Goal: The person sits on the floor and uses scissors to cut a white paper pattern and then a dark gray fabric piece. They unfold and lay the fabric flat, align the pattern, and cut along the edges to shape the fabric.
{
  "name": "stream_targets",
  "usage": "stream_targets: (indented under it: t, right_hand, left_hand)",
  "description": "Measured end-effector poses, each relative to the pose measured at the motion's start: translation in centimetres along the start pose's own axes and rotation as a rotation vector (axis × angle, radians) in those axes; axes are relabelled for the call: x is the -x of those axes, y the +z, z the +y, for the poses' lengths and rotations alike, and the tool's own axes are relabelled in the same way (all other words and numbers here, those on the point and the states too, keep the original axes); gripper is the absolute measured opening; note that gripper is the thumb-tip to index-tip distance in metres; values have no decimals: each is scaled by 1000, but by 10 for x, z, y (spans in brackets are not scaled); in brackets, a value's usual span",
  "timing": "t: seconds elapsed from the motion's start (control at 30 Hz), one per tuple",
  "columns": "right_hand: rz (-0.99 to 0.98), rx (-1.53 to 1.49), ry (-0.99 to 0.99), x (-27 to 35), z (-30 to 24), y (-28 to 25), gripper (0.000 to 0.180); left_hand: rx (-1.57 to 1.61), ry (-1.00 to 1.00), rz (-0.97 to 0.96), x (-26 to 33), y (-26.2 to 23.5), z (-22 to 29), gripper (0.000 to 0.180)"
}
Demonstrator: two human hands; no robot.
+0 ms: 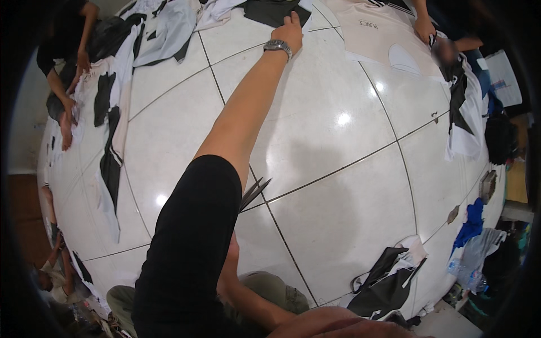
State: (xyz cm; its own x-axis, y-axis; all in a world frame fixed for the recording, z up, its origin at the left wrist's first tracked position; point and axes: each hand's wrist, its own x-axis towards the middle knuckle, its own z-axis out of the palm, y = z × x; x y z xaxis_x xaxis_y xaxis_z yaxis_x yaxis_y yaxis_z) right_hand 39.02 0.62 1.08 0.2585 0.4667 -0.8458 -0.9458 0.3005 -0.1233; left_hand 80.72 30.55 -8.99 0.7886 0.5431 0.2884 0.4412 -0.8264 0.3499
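Down at 6 o'clock, the right hand [338, 327] lies blurred along the lower edge beside a knee in olive trousers [270, 284]; its fingers cannot be made out, so I cannot tell whether it holds anything. At 5 o'clock a crumpled black-and-white garment [389, 281] sits on the glossy white tiled floor [338, 186], probably put aside within easy reach. The left arm, in a black sleeve, stretches out straight because the dark fabric piece [273, 12] lies far off at 12 o'clock. The left hand [290, 28], with a metal wristwatch [278, 46], rests its fingertips on that cloth's near edge. Seen from behind, it may be pinching or only pressing the cloth. At 1 o'clock a cream cut panel [377, 34] is spread flat, with a small dark printed mark near its top, and another person's hand [424, 28] is on it. At 4 o'clock stands a clear plastic bottle [465, 276], and at 2 o'clock a white bag with blue and red print [504, 76].
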Motion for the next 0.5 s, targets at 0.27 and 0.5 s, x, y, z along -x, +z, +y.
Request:
stream_targets:
  t: [0.27,0.5]
  right_hand:
    - [-217,-32,-216,-5,-14,-26,26]
    - [-192,-154,-256,-7,-29,-38,25]
  left_hand:
    - [-7,13,-280,98,-66,-29,28]
    - [93,-57,-526,371,-196,-93,25]
